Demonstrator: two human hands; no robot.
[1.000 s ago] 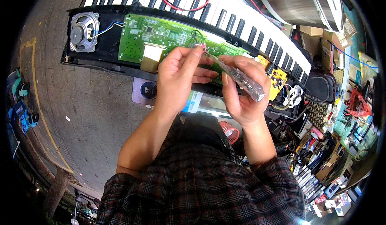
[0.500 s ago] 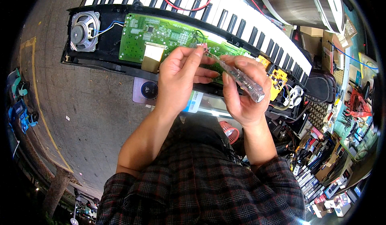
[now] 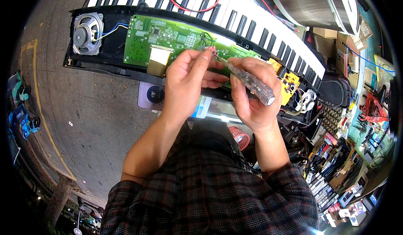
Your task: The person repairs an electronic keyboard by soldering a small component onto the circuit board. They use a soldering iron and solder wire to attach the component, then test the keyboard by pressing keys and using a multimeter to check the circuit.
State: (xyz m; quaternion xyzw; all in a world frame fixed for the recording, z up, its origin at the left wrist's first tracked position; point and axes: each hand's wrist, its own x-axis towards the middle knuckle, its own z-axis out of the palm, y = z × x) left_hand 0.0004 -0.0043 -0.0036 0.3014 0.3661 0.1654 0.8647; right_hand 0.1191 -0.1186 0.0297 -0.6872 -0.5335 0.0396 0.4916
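White lettering [image 3: 190, 28] on green circuit board [image 3: 178, 42]; tiny print on blue-white card [image 3: 203, 107].

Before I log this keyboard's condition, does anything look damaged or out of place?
The red and black wire loop lies across the piano keys, looking stray. The green circuit board is uncovered; no clear damage or spill shows.
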